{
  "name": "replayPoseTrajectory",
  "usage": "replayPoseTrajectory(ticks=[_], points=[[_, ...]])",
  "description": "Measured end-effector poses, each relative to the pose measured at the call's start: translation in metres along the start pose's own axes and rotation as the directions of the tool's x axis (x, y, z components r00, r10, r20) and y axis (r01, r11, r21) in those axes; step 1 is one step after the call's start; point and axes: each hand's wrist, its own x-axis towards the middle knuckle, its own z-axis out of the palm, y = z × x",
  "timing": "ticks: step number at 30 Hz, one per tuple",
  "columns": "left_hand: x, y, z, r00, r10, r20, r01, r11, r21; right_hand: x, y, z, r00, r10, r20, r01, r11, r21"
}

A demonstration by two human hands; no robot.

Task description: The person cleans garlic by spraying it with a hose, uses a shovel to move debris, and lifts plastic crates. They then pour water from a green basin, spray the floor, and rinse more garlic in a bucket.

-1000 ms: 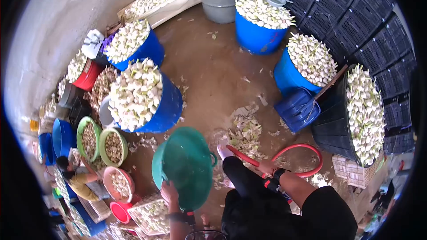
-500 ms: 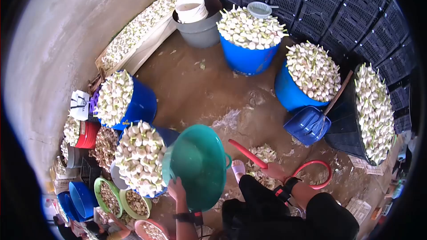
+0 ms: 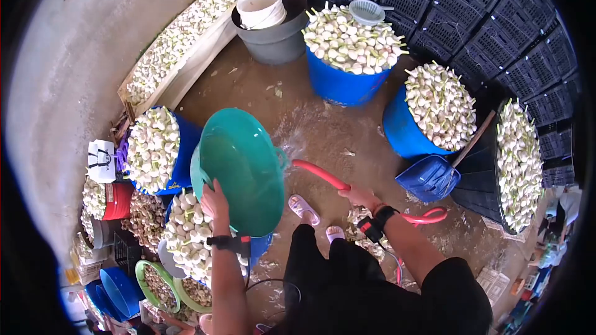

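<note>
A large green plastic basin (image 3: 245,167) hangs tilted in front of me. My left hand (image 3: 215,201) is closed on its near rim. My right hand (image 3: 360,197) wraps round a red hose (image 3: 321,175), whose open end points left at the basin's handle side. Water seems to splash on the floor just beyond that end. Behind my right wrist the rest of the hose loops back. Next to the basin, a tub of white garlic bulbs (image 3: 186,236) stands partly hidden below my left hand.
Blue tubs heaped with garlic (image 3: 351,77) stand around the wet floor (image 3: 248,96). A blue shovel (image 3: 428,178) leans on a black tub (image 3: 481,177) at right. Stacked black crates (image 3: 472,25) line the back wall. Green basins (image 3: 146,279) sit lower left, near another person.
The basin has moved up and left with my left hand. My right hand and the hose end have swung left and forward. My second foot has come into view.
</note>
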Motion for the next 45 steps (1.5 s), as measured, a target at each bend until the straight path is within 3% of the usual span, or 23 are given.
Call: replayPoseTrajectory(ticks=[4, 10, 14, 16, 19, 20, 21, 22, 24, 26, 27, 28, 30, 31, 32, 33, 34, 36, 38, 40, 42, 44, 45], points=[[0.085, 0.011, 0.019, 0.993, 0.097, 0.069, -0.102, 0.992, 0.074, 0.045, -0.049, -0.004, 0.997, 0.058, 0.047, -0.063, 0.992, 0.113], [0.182, 0.023, 0.019, 0.995, 0.060, 0.076, -0.079, 0.957, 0.279, 0.103, -0.119, -0.021, 0.994, 0.092, 0.063, -0.088, 0.994, -0.061], [0.241, 0.049, 0.008, 0.989, 0.091, 0.117, -0.127, 0.925, 0.359, 0.178, -0.114, -0.015, 0.997, 0.029, 0.072, -0.029, 1.000, 0.004], [0.267, 0.074, 0.002, 0.971, 0.121, 0.205, -0.197, 0.890, 0.410, 0.205, -0.128, -0.030, 0.970, 0.096, 0.222, -0.089, 0.995, -0.042], [0.305, 0.127, -0.014, 0.977, 0.114, 0.180, -0.184, 0.874, 0.449, 0.242, -0.150, -0.054, 0.966, 0.044, 0.256, -0.024, 0.996, -0.082], [0.320, 0.144, -0.016, 0.978, 0.123, 0.170, -0.192, 0.851, 0.489, 0.253, -0.154, -0.062, 0.945, 0.005, 0.326, -0.057, 0.987, 0.148], [0.346, 0.144, -0.014, 0.957, 0.233, 0.173, -0.289, 0.813, 0.505, 0.259, -0.164, -0.079, 0.934, -0.051, 0.353, 0.018, 0.995, 0.097], [0.368, 0.160, -0.015, 0.989, 0.126, 0.072, -0.145, 0.868, 0.475, 0.288, -0.158, -0.072, 0.922, 0.001, 0.386, -0.024, 0.998, 0.055], [0.388, 0.216, -0.049, 0.996, 0.085, 0.034, -0.090, 0.839, 0.536, 0.311, -0.163, -0.077, 0.906, -0.013, 0.424, -0.026, 0.996, 0.086], [0.426, 0.234, -0.063, 0.984, 0.172, -0.037, -0.126, 0.837, 0.532, 0.344, -0.160, -0.076, 0.916, -0.003, 0.401, 0.065, 0.988, -0.142], [0.448, 0.235, -0.067, 0.967, 0.239, -0.086, -0.163, 0.843, 0.512, 0.350, -0.170, -0.089, 0.900, 0.051, 0.432, 0.024, 0.986, -0.166], [0.463, 0.254, -0.079, 0.981, 0.180, -0.079, -0.124, 0.880, 0.459, 0.358, -0.175, -0.097, 0.894, 0.041, 0.445, 0.034, 0.987, -0.160], [0.522, 0.239, -0.089, 0.906, 0.420, -0.044, -0.344, 0.794, 0.501, 0.373, -0.179, -0.104, 0.896, 0.033, 0.442, 0.054, 0.982, -0.183], [0.537, 0.240, -0.093, 0.907, 0.418, -0.045, -0.338, 0.787, 0.516, 0.380, -0.179, -0.106, 0.903, 0.013, 0.430, 0.049, 0.990, -0.133], [0.540, 0.271, -0.105, 0.986, 0.159, -0.057, -0.148, 0.974, 0.170, 0.389, -0.178, -0.105, 0.897, 0.005, 0.441, 0.055, 0.991, -0.124], [0.544, 0.302, -0.109, 0.995, -0.097, 0.029, 0.100, 0.976, -0.193, 0.399, -0.176, -0.104, 0.885, 0.034, 0.464, 0.043, 0.987, -0.154], [0.551, 0.322, -0.104, 0.995, -0.096, 0.027, 0.100, 0.978, -0.184, 0.406, -0.174, -0.105, 0.873, 0.065, 0.483, 0.030, 0.982, -0.187], [0.566, 0.355, -0.092, 0.982, -0.176, 0.064, 0.168, 0.685, -0.709, 0.416, -0.171, -0.110, 0.881, 0.043, 0.472, 0.050, 0.982, -0.184], [0.593, 0.385, -0.071, 0.989, -0.130, 0.069, 0.126, 0.506, -0.854, 0.419, -0.169, -0.118, 0.887, 0.024, 0.461, 0.071, 0.980, -0.188], [0.619, 0.412, -0.042, 0.982, -0.144, 0.121, 0.164, 0.346, -0.924, 0.424, -0.165, -0.124, 0.860, 0.086, 0.503, -0.036, 0.993, -0.109], [0.623, 0.457, 0.001, 0.967, -0.215, 0.134, 0.179, 0.210, -0.961, 0.433, -0.152, -0.119, 0.870, 0.062, 0.489, 0.041, 0.980, -0.196], [0.634, 0.481, 0.069, 0.976, -0.185, 0.113, 0.150, 0.197, -0.969, 0.439, -0.143, -0.118, 0.912, -0.053, 0.407, 0.160, 0.959, -0.233], [0.638, 0.490, 0.109, 0.970, -0.165, 0.179, 0.198, 0.106, -0.974, 0.440, -0.148, -0.129, 0.882, 0.010, 0.472, 0.122, 0.961, -0.248]])
